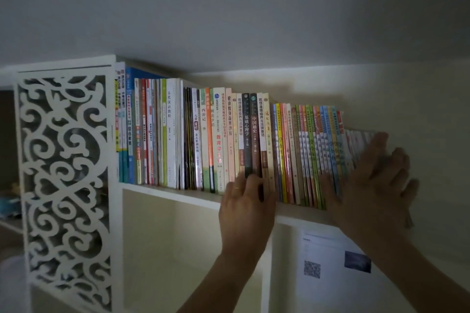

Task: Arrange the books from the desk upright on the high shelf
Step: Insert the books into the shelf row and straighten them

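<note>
Books [229, 134] packed upright along the high white shelf [173, 192], spines out, running from the carved fretwork side panel [63, 173] at the left end toward the right end. Left hand [245, 201] up at the shelf's front edge, fingers curled onto the bottoms of the dark spines mid-row. Right hand [373, 180] flat with fingers spread, pressing the thin colourful books [318, 155] at the right end, which lean a bit. Blurry there, so hard to tell more. Printed sheet with QR code [330, 259] stuck on the wall below.
</note>
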Available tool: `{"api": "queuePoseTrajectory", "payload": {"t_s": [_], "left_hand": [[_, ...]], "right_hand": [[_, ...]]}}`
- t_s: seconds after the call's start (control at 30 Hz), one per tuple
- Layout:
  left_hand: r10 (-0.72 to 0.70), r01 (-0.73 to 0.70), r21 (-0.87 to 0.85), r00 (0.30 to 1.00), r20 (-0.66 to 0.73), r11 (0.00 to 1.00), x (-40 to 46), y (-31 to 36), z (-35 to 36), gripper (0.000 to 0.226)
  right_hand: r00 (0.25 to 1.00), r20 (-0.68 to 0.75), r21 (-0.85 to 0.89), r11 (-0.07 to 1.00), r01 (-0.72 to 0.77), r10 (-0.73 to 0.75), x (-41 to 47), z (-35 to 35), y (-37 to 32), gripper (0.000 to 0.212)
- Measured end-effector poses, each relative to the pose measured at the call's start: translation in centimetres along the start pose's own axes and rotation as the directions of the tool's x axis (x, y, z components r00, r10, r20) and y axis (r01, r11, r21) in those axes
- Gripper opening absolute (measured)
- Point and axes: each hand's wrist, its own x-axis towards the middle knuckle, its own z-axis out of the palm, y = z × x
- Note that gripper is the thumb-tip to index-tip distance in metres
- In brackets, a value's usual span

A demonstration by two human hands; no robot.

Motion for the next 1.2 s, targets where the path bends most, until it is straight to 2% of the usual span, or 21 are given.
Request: {"api": "queuePoseTrajectory", "payload": {"t_s": [0.07, 0.13, 0.2, 0.27, 0.33, 0.47, 0.6, 0.67, 0.77, 0.83, 0.87, 0.93, 1.03, 1.13, 1.2], "left_hand": [[-0.025, 0.026, 0.033, 0.998, -0.051, 0.999, 0.6, -1.3, -0.8, 0.043], [-0.069, 0.077, 0.067, 0.991, -0.116, 0.995, 1.4, -2.8, -1.7, 0.064], [-0.144, 0.156, 0.081, 0.979, -0.144, 0.984, 2.3, -4.2, -2.7, 0.073], [-0.191, 0.205, 0.106, 0.973, -0.129, 0.973, 3.0, -5.4, -3.3, 0.074], [-0.212, 0.227, 0.163, 0.972, -0.106, 0.96, 3.1, -6.3, -3.5, 0.067], [-0.248, 0.256, 0.155, 0.966, -0.067, 0.954, 2.9, -6.7, -2.9, 0.063], [-0.156, 0.159, 0.144, 0.987, -0.033, 0.977, 3.0, -8.1, -4.3, 0.058], [-0.116, 0.125, 0.099, 0.989, -0.094, 0.987, 3.3, -9.8, -5.4, 0.05], [0.026, -0.005, 0.158, 0.991, -0.13, 0.987, 3.0, -11.7, -6.1, 0.048], [0.126, -0.108, 0.25, 0.99, -0.056, 0.962, 2.6, -12.8, -5.8, 0.054], [0.128, -0.121, 0.265, 0.992, -0.008, 0.957, 2.6, -13.3, -5.7, 0.057], [0.12, -0.125, 0.256, 0.992, 0.036, 0.958, 2.8, -14.4, -5.4, 0.06], [0.172, -0.179, 0.223, 0.984, 0.048, 0.958, 3.3, -15.5, -5.8, 0.058], [0.242, -0.241, 0.147, 0.97, 0.014, 0.959, 3.5, -17.6, -6.7, 0.055], [0.28, -0.276, 0.123, 0.96, -0.016, 0.953, 3.1, -18.8, -6.8, 0.055]], "right_hand": [[0.989, -0.059, 0.003, 0.99, 0.139, -0.139, -0.4, -0.8, -0.5, 0.098], [0.936, -0.101, 0.042, 0.938, 0.343, -0.337, -1.1, -1.0, -2.2, 0.086], [0.854, -0.075, 0.124, 0.845, 0.52, -0.515, -2.1, -0.3, -4.6, 0.071], [0.792, -0.005, 0.162, 0.781, 0.603, -0.61, -2.9, 1.4, -6.7, 0.063], [0.775, 0.045, 0.152, 0.771, 0.619, -0.631, -3.4, 3.0, -8.0, 0.064], [0.76, 0.158, 0.044, 0.774, 0.632, -0.63, -4.1, 4.9, -8.8, 0.082], [0.816, 0.053, 0.018, 0.818, 0.576, -0.576, -4.3, 3.8, -9.9, 0.064], [0.812, 0.003, 0.007, 0.812, 0.584, -0.584, -4.5, 3.0, -11.4, 0.065], [0.716, 0.003, -0.002, 0.716, 0.699, -0.699, -4.7, 3.6, -14.7, 0.073], [0.629, -0.029, -0.009, 0.629, 0.777, -0.777, -4.4, 4.8, -17.0, 0.056], [0.601, -0.03, -0.012, 0.601, 0.799, -0.799, -4.0, 5.4, -18.1, 0.047], [0.569, 0.004, -0.01, 0.569, 0.822, -0.822, -3.0, 6.4, -20.0, 0.052], [0.579, 0.075, 0.037, 0.583, 0.812, -0.812, -2.3, 7.2, -21.8, 0.075], [0.643, 0.013, 0.03, 0.643, 0.765, -0.766, -2.6, 7.1, -23.0, 0.066], [0.656, -0.061, 0.028, 0.655, 0.755, -0.753, -2.8, 7.2, -23.6, 0.065]]}}
